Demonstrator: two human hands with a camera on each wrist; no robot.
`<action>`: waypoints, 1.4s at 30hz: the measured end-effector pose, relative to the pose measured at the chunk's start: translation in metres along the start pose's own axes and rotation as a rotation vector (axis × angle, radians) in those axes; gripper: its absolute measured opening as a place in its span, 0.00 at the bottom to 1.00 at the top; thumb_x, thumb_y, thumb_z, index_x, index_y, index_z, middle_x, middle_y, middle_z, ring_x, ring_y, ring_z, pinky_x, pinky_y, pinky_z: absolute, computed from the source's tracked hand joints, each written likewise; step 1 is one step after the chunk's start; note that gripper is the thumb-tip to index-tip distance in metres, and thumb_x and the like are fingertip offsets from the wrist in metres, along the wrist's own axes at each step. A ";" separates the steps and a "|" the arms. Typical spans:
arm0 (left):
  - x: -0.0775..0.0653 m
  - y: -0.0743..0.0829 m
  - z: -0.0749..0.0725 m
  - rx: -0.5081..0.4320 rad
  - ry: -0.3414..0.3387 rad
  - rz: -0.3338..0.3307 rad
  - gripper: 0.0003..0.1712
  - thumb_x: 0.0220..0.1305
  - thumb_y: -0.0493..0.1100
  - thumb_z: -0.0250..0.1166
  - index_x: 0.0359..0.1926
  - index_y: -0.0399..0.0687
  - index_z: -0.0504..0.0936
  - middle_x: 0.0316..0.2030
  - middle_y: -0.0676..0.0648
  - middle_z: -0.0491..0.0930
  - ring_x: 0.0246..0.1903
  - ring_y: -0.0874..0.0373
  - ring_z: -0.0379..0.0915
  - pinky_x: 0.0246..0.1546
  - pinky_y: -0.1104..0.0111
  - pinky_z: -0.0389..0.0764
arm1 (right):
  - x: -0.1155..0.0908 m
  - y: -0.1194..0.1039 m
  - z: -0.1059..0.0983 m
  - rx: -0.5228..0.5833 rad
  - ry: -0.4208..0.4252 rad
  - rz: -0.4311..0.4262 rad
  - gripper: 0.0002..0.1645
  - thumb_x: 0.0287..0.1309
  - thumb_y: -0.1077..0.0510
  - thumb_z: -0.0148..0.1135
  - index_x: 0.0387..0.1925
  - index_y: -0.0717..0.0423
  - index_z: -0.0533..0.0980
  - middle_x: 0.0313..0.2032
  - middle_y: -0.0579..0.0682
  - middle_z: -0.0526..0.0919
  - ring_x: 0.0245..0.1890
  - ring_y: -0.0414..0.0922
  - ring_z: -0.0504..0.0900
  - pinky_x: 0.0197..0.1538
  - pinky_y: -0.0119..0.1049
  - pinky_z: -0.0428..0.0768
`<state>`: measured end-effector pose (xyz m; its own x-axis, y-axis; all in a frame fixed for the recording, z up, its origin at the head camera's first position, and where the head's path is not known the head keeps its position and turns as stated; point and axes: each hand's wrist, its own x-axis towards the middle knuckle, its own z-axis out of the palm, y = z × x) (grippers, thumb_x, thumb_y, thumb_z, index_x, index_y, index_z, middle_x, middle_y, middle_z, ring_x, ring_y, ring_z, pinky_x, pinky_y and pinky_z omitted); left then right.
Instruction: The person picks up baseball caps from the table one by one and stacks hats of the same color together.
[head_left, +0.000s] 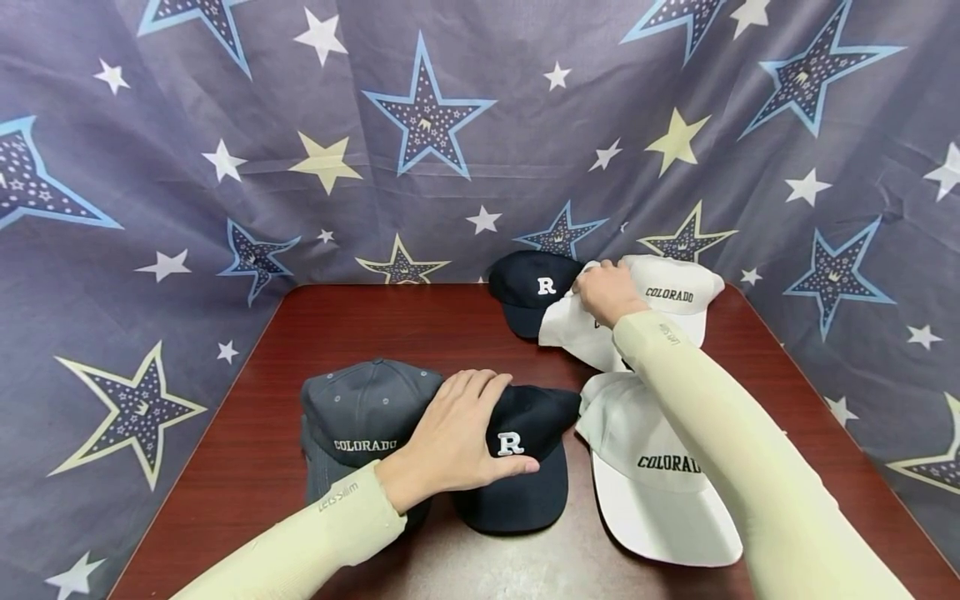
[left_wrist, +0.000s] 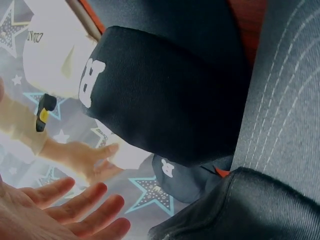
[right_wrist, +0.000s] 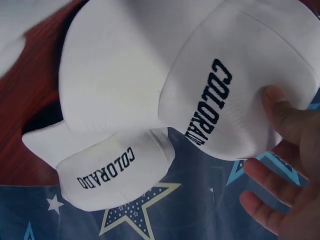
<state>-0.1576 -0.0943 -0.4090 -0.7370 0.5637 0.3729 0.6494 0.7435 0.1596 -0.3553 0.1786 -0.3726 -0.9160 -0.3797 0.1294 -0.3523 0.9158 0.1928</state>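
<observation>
A white cap [head_left: 637, 521] lies nearest the person, brim forward, on the red-brown surface [head_left: 405, 325], with the right sleeve [head_left: 727, 442] crossing above it; a forearm carried too low could drag it askew. Its pale crown bears "COLORADO" in dark capitals, the end covered by the arm. Beside it sits a black cap [head_left: 517, 496] with a raised white "R", and next in line a grey cap [head_left: 367, 404] lettered in white. Over these two, the left grip [head_left: 453, 433] is spread wide, fingers straight (whether it touches either crown cannot be told); a careless press there could dent the soft fabric or nudge the row apart.

Farther off, the right grip [head_left: 606, 292] pinches the crown of a tilted white cap [head_left: 573, 329], thumb on the front panel beside its dark "COLORADO". The hold takes in only part of the crown, so the cap could slip or crease, and its low brim might catch a neighbor. Behind, near the starred backdrop [head_left: 420, 200], stand a second "COLORADO" cap [head_left: 675, 279], also white, and a rear black cap [head_left: 521, 279] with its own white "R", partly hidden by the held one.
</observation>
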 end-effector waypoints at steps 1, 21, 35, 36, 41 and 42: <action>0.000 0.000 0.000 0.001 0.001 0.001 0.63 0.47 0.83 0.67 0.69 0.41 0.71 0.60 0.43 0.75 0.61 0.47 0.70 0.69 0.53 0.65 | -0.001 0.002 -0.002 -0.006 0.013 0.004 0.13 0.61 0.64 0.57 0.42 0.57 0.85 0.45 0.62 0.86 0.45 0.62 0.78 0.50 0.59 0.72; 0.003 0.000 0.001 0.010 -0.005 -0.017 0.63 0.48 0.85 0.63 0.70 0.43 0.70 0.61 0.44 0.74 0.62 0.47 0.69 0.68 0.52 0.67 | -0.027 0.032 -0.052 0.250 0.288 0.202 0.06 0.61 0.57 0.67 0.36 0.57 0.81 0.40 0.63 0.84 0.45 0.65 0.77 0.52 0.65 0.67; 0.001 -0.003 -0.001 0.001 -0.020 -0.039 0.62 0.49 0.84 0.63 0.71 0.44 0.70 0.61 0.43 0.74 0.62 0.47 0.68 0.68 0.51 0.67 | -0.073 0.036 -0.110 0.245 0.296 0.236 0.11 0.68 0.55 0.64 0.40 0.60 0.77 0.36 0.65 0.81 0.42 0.68 0.79 0.60 0.71 0.59; 0.001 -0.004 -0.001 0.000 -0.017 -0.039 0.62 0.49 0.84 0.63 0.71 0.44 0.70 0.61 0.43 0.74 0.62 0.47 0.69 0.68 0.51 0.67 | -0.077 0.036 -0.113 0.237 0.294 0.234 0.11 0.68 0.55 0.64 0.40 0.60 0.77 0.36 0.65 0.80 0.42 0.68 0.78 0.61 0.72 0.58; 0.000 -0.005 -0.001 -0.004 -0.014 -0.044 0.62 0.49 0.83 0.64 0.71 0.44 0.70 0.62 0.43 0.74 0.63 0.46 0.68 0.69 0.51 0.66 | -0.098 0.035 -0.125 0.170 0.304 0.192 0.09 0.68 0.56 0.63 0.40 0.60 0.77 0.36 0.66 0.80 0.40 0.69 0.76 0.62 0.77 0.54; 0.000 -0.005 -0.001 -0.005 -0.017 -0.047 0.62 0.49 0.83 0.64 0.71 0.44 0.70 0.62 0.43 0.73 0.63 0.46 0.68 0.69 0.51 0.66 | -0.102 0.035 -0.128 0.151 0.303 0.180 0.09 0.67 0.57 0.63 0.40 0.60 0.77 0.37 0.66 0.80 0.39 0.69 0.76 0.61 0.78 0.54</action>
<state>-0.1609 -0.0985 -0.4091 -0.7699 0.5340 0.3494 0.6147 0.7677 0.1811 -0.2498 0.2321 -0.2549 -0.8756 -0.2113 0.4344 -0.2357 0.9718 -0.0022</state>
